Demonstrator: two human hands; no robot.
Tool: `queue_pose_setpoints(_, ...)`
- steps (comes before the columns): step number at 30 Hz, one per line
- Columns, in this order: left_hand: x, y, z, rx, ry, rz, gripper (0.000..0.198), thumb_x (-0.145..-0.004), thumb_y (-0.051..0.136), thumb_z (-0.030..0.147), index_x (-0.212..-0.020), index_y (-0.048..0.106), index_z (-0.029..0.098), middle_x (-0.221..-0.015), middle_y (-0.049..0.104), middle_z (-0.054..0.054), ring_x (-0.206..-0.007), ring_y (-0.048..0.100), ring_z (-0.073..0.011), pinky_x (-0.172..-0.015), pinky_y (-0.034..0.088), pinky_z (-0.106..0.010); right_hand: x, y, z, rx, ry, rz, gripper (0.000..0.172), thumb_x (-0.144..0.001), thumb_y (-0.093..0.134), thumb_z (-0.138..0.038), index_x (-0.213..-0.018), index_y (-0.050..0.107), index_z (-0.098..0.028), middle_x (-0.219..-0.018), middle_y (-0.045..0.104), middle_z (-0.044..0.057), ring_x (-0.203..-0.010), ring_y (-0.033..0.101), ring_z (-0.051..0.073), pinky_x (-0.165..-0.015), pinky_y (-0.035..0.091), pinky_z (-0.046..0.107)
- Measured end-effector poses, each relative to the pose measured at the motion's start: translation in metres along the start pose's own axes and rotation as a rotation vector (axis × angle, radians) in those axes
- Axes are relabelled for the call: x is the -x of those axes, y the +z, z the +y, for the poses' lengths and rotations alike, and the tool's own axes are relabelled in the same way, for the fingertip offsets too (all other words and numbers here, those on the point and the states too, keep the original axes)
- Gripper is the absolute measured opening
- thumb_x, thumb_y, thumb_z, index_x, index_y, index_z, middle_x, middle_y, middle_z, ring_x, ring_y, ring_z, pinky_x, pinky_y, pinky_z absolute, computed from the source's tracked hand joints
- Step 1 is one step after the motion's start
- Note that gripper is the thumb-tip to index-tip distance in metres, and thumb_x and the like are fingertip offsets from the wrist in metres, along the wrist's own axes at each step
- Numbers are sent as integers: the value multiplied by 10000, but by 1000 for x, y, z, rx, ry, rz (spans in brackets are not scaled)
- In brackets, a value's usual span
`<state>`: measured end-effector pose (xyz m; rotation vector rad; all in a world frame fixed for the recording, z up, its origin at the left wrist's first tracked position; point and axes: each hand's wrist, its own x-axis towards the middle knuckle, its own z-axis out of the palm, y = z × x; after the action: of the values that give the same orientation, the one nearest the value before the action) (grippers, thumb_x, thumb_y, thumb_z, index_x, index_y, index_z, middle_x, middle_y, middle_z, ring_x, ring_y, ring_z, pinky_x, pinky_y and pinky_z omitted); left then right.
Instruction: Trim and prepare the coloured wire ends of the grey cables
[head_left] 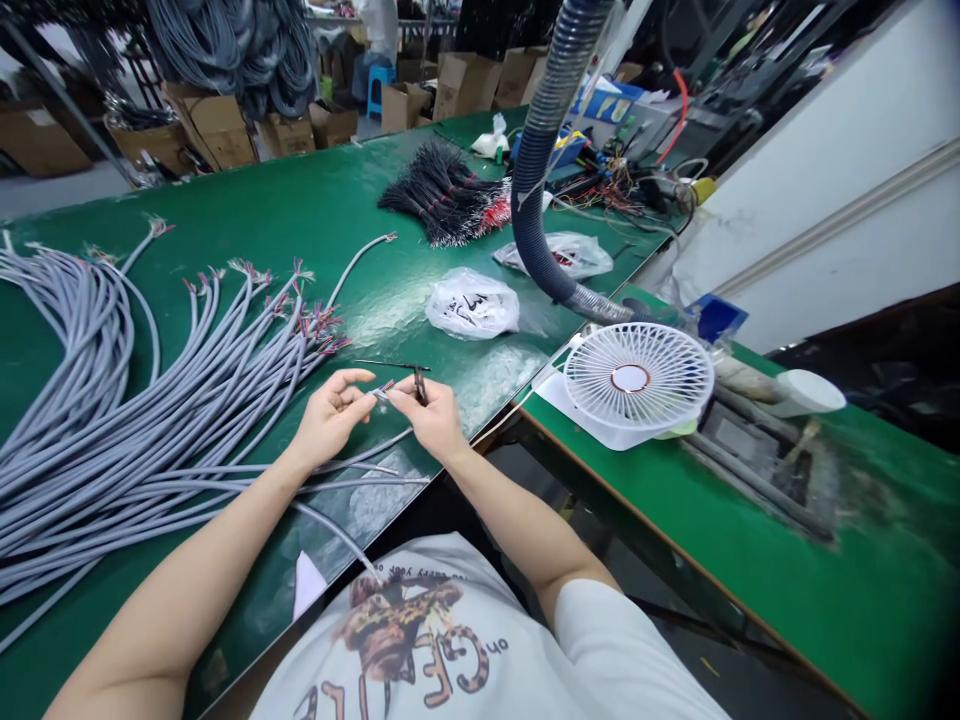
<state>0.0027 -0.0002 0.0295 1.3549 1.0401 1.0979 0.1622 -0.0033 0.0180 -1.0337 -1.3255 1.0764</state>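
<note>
My left hand [336, 418] pinches the end of a grey cable between thumb and fingers, over the green table. Short coloured wires [385, 388] stick out of that end towards my right hand [431, 415]. The right thumb and fingers are closed at the wires and also hold a small dark metal tool [420, 386], its exact kind unclear. Just beyond the hands lies a thin dark rod [390, 364]. To the left spreads a large bundle of grey cables [187, 440], many with stripped ends showing coloured wires [319, 325].
Plastic bags of small parts [472, 303] lie ahead, with bundled black wires [442, 195] behind them. A ribbed hose [531, 200] hangs over the table. A white fan [637, 385] stands at right on a second green surface [750, 590]. Cardboard boxes [465, 85] stand at the back.
</note>
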Motion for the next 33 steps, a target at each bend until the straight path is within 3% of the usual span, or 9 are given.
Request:
queue_pose_setpoints(5, 0, -1, -13, -75, 15, -55, 249, -773, 673, 338, -911, 638, 134, -730, 656, -19, -651, 609, -124, -655, 484, -237, 12, -5, -11, 451, -494, -128, 181, -830, 473, -205, -803, 650, -178, -716, 639, 37, -649, 562, 131, -642, 441, 243)
queue_pose_setpoints(7, 3, 0, -14, -163, 29, -94, 234, -789, 650, 331, -915, 648, 133, -784, 681, -36, -700, 628, -141, -695, 491, -256, 7, -12, -15, 511, -566, -156, 186, -804, 462, -163, -815, 647, -167, -726, 644, 44, -661, 570, 134, -649, 435, 243)
queue_pose_setpoints(9, 6, 1, -11, -267, 38, -154, 223, -800, 632, 328, -907, 656, 134, -752, 681, -28, -665, 610, -132, -658, 471, -243, -3, -18, -17, 532, -468, -149, 159, -810, 489, -192, -744, 629, -156, -671, 611, 30, -625, 542, 126, -624, 413, 242)
queue_pose_setpoints(12, 9, 2, -5, -368, 23, -209, 211, -779, 641, 332, -849, 648, 132, -652, 654, -1, -546, 537, -101, -550, 405, -215, -21, -23, -11, 396, -145, -198, 216, -792, 569, -301, -644, 602, -147, -572, 537, -11, -537, 457, 98, -554, 364, 232)
queue_pose_setpoints(14, 10, 3, -3, -343, 15, -191, 212, -764, 651, 328, -847, 625, 135, -637, 651, 5, -533, 529, -97, -540, 395, -210, -29, -23, -4, 210, 26, -235, 228, -733, 625, -342, -630, 606, -139, -550, 521, -25, -516, 432, 85, -532, 352, 225)
queue_pose_setpoints(17, 9, 2, -2, -203, -8, -168, 257, -789, 629, 342, -943, 563, 148, -631, 662, 9, -495, 518, -84, -505, 386, -192, -33, -18, 2, 2, 138, -217, 248, -661, 687, -366, -618, 610, -135, -541, 516, -30, -528, 444, 85, -532, 360, 222)
queue_pose_setpoints(21, 8, 2, -1, -66, -94, -184, 331, -822, 589, 460, -932, 491, 164, -556, 642, 23, -348, 399, -52, -373, 286, -160, -31, -12, -2, -91, 175, -223, 277, -632, 730, -387, -612, 619, -134, -522, 506, -35, -522, 452, 84, -522, 369, 219)
queue_pose_setpoints(27, 8, 3, -4, 54, -171, -266, 403, -778, 628, 544, -816, 483, 170, -534, 640, 13, -349, 450, -58, -381, 314, -158, -34, -7, -20, -37, 94, -381, 246, -694, 674, -373, -643, 618, -139, -579, 565, -14, -547, 502, 100, -558, 413, 235)
queue_pose_setpoints(33, 8, 5, -3, 73, -58, -214, 392, -751, 664, 513, -712, 559, 137, -634, 613, -14, -535, 517, -82, -568, 415, -223, -21, -14, -36, 320, -95, -219, 273, -794, 604, -378, -639, 536, -163, -546, 432, -56, -518, 371, 74, -510, 317, 207)
